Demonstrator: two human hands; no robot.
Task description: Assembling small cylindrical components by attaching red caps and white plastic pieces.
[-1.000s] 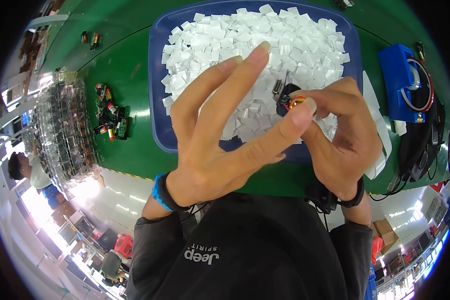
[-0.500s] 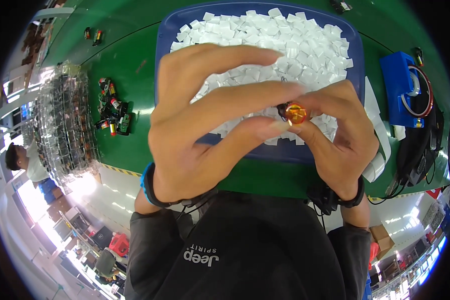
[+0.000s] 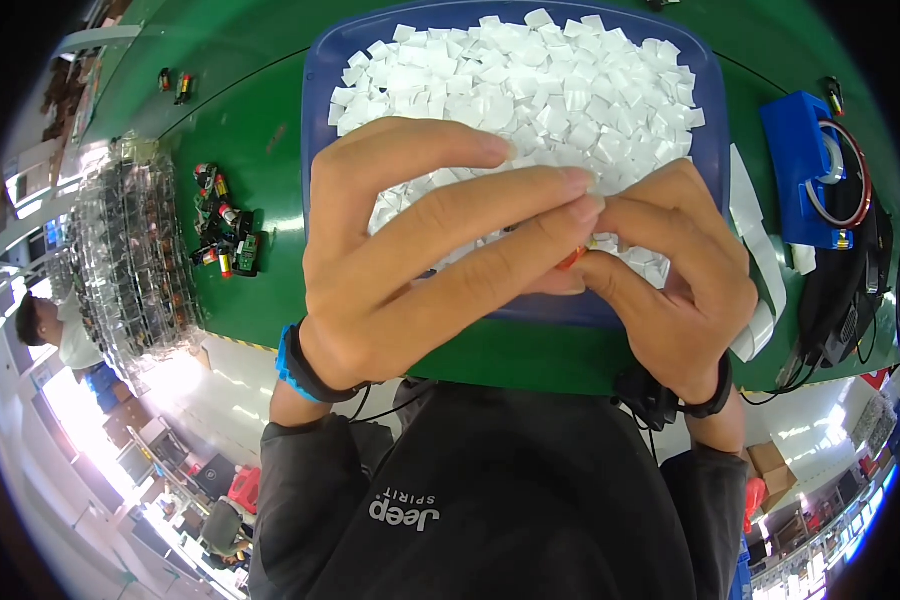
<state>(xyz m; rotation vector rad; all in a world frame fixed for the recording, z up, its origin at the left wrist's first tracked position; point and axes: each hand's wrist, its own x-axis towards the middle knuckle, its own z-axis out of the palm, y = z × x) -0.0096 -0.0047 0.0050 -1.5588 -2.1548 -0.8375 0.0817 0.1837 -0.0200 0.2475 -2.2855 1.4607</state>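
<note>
My left hand [image 3: 420, 250] and my right hand [image 3: 680, 270] meet over the near half of a blue tray [image 3: 316, 75] full of small white square pieces [image 3: 490, 85]. Between their fingertips is a small orange-red round part [image 3: 572, 259], mostly hidden by the fingers. Thumb and index finger of my right hand pinch it from the right. The left fingers close over it from the other side, with the left thumb tucked underneath. Whether a white piece is also in the fingers cannot be made out.
Small circuit boards with red-and-yellow cylinders [image 3: 225, 225] lie in a pile on the green table [image 3: 270, 150], left of the tray. Stacked clear plastic trays [image 3: 130, 250] stand farther left. Right of the blue tray are a white strip [image 3: 760, 240] and a blue tape dispenser [image 3: 785, 170].
My left fingers have come down over the orange-red part, which was plainly visible before and is now mostly covered. My right hand keeps its pinch.
</note>
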